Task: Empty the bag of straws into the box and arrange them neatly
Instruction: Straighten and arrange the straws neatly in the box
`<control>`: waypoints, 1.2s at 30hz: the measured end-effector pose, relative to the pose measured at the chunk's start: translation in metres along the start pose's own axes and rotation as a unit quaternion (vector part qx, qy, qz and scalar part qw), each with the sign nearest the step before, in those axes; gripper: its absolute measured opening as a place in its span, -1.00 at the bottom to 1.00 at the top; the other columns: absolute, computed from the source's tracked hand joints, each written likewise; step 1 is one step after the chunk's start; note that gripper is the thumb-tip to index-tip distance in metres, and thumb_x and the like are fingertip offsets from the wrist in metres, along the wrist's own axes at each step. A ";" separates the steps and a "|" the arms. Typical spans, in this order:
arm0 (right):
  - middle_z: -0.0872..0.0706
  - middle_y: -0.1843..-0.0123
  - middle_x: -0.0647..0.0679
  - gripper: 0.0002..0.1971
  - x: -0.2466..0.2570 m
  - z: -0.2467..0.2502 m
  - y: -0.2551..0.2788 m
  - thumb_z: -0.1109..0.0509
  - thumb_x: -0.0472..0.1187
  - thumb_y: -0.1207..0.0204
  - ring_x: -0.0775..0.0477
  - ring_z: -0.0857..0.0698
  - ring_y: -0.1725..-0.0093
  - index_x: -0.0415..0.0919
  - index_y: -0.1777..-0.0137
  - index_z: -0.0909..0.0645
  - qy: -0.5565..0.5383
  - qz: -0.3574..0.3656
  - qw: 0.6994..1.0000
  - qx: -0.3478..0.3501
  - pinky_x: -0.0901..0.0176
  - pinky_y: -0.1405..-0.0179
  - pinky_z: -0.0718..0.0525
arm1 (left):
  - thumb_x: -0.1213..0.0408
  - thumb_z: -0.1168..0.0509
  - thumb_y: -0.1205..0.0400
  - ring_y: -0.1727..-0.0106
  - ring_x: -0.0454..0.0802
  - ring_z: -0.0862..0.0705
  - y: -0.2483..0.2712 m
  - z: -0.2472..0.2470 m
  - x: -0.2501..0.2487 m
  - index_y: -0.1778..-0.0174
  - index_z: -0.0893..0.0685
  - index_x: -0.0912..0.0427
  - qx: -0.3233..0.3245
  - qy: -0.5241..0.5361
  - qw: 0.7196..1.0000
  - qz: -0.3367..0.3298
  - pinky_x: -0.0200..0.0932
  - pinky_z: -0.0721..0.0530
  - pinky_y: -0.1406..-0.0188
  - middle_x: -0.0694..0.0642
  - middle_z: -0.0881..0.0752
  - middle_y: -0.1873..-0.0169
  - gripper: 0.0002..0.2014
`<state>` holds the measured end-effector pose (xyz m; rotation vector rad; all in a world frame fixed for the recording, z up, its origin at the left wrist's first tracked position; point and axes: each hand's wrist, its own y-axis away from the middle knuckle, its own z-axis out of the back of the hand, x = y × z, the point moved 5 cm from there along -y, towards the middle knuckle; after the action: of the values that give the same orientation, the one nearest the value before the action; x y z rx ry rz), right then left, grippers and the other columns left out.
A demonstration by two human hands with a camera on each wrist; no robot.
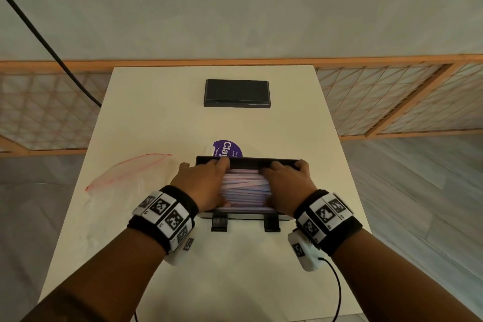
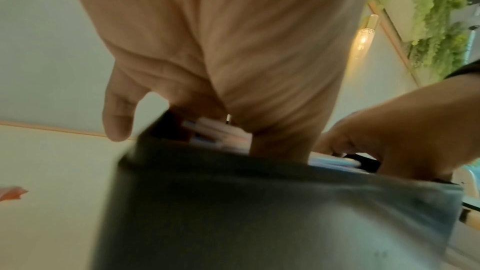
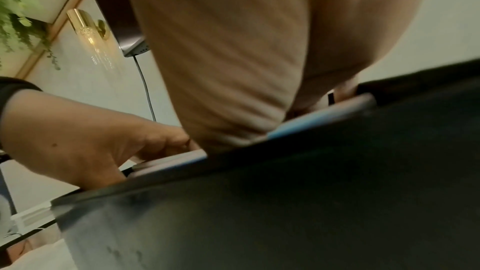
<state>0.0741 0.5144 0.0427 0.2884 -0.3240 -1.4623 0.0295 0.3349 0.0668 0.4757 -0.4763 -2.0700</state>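
Observation:
A black box [image 1: 247,161] stands on the white table [image 1: 167,117] near me, filled with pastel pink and blue straws [image 1: 245,188] lying mostly crosswise, a few skewed. My left hand [image 1: 207,179] lies flat on the left part of the straws, fingers reaching the far rim. My right hand [image 1: 286,179] lies the same way on the right part. The left wrist view shows my left hand [image 2: 221,59] with its thumb down inside the box [image 2: 259,213] among the straws [image 2: 215,132]. In the right wrist view my right hand [image 3: 233,48] presses on straws [image 3: 311,120] above the box wall [image 3: 285,202].
An empty clear bag [image 1: 125,172] with a red zip lies flat on the table to the left of the box. A black lid [image 1: 237,93] rests at the far end. A purple round label [image 1: 226,148] lies just behind the box. A black cable [image 1: 52,52] hangs at the left.

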 end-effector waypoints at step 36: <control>-0.43 -0.70 0.05 -0.16 0.002 -0.009 0.060 0.28 0.47 -0.61 0.02 -0.35 -0.71 0.01 -0.69 -0.36 -0.111 -0.015 0.989 -0.099 -0.28 -0.66 -0.12 | -0.40 0.20 -0.75 -0.61 0.12 -0.60 0.047 -0.055 0.009 -0.47 -0.73 0.15 -0.193 -0.054 0.978 -0.060 0.43 -0.56 -0.49 0.11 -0.63 -0.58 -0.14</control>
<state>0.1333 0.5182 0.0572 -0.0308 -0.3511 -1.5466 0.0862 0.2957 0.0429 0.1653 -0.1008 -2.2451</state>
